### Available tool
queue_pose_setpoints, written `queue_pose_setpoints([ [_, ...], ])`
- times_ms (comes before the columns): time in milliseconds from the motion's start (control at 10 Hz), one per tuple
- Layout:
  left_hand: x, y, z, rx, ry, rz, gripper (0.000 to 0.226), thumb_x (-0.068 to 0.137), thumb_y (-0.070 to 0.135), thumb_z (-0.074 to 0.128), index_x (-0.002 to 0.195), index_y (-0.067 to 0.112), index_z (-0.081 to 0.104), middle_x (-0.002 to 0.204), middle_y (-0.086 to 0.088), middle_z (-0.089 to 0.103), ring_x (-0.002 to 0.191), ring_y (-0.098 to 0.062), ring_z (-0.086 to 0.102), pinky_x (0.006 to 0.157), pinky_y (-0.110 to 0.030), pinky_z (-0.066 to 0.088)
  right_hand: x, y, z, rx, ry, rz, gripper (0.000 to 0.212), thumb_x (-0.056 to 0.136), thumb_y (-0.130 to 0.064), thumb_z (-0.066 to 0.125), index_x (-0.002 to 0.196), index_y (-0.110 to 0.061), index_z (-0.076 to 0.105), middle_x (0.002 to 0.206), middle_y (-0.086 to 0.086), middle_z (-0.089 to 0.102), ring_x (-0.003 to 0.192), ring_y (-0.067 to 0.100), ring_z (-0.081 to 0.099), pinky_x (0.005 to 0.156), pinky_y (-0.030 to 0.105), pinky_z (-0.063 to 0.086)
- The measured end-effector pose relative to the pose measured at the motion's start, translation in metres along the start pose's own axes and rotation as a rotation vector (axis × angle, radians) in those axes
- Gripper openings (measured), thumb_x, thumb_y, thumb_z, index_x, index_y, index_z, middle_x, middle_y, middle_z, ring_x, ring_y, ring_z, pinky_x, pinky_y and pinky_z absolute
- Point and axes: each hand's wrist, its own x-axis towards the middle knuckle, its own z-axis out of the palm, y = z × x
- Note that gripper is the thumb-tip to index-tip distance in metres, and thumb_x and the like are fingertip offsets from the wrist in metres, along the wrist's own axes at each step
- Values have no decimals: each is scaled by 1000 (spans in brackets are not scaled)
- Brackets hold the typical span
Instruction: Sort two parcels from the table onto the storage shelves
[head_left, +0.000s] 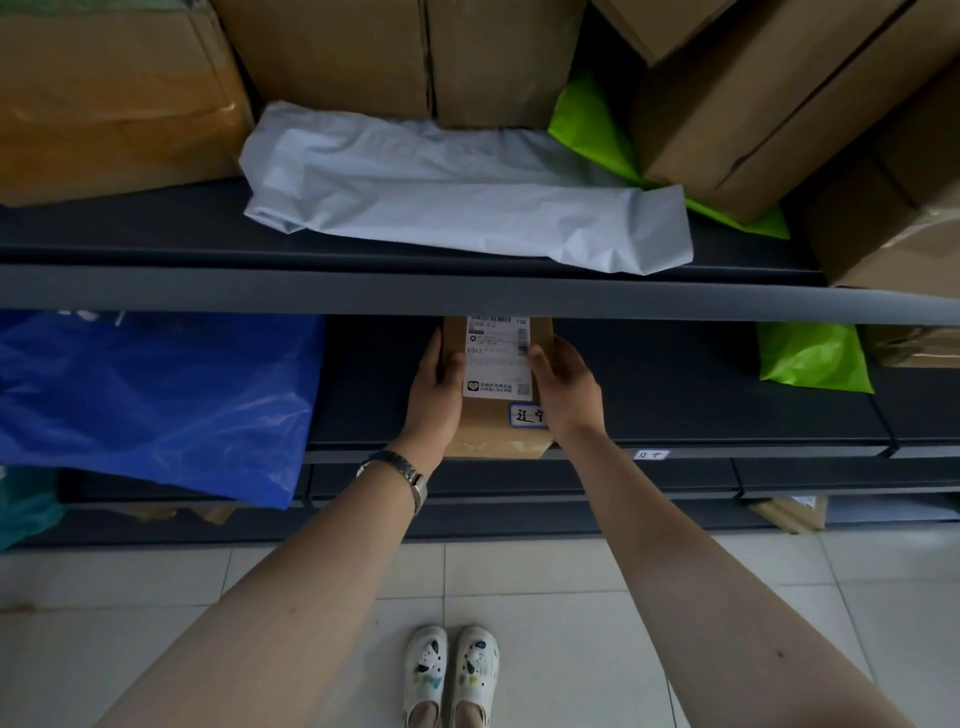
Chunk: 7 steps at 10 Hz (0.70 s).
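Note:
A small brown cardboard parcel (496, 426) with a white shipping label lies on the dark middle shelf (701, 410), its near end sticking slightly over the shelf's front edge. My left hand (436, 387) grips its left side and my right hand (563, 387) grips its right side, thumbs on top. The parcel's far end is hidden under the upper shelf's front beam (208, 288). A small handwritten tag sits at the parcel's near right corner.
A blue plastic bag (150, 395) fills the middle shelf to the left; a green mailer (813, 358) lies to the right. On the upper shelf are a white mailer (467, 202), a green bag and several cardboard boxes (332, 52). Tiled floor below.

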Motion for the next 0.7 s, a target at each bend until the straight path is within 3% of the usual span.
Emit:
queue_pose_setpoints([
  [100,-2,-1,2,28,50,14,54,102,31,42,154,28,26,145,-8,51,126,-26,55,102,-40,48,-6,-2,1,9,43,0,60,101,-48,45,155,-24,30,101,-8,58,68,-1,54,53,17,43],
  [400,0,-6,5,19,103,27,55,100,31,48,151,27,30,146,-8,51,126,-26,56,100,-38,49,-16,-2,7,104,-29,20,58,102,-42,48,155,-29,28,107,-7,59,84,6,63,62,19,49],
  [600,-2,4,-5,-10,125,-26,52,100,29,46,150,27,32,154,-4,40,138,-26,43,111,-46,38,-24,-6,-7,281,-30,121,58,105,-40,43,158,-33,22,146,0,52,118,21,60,84,29,48],
  [700,-9,10,-11,-73,149,2,48,101,26,44,149,25,37,153,-4,42,138,-24,43,113,-45,35,-36,-9,-15,334,36,105,54,105,-39,41,156,-33,27,152,5,51,122,21,59,89,31,48],
])
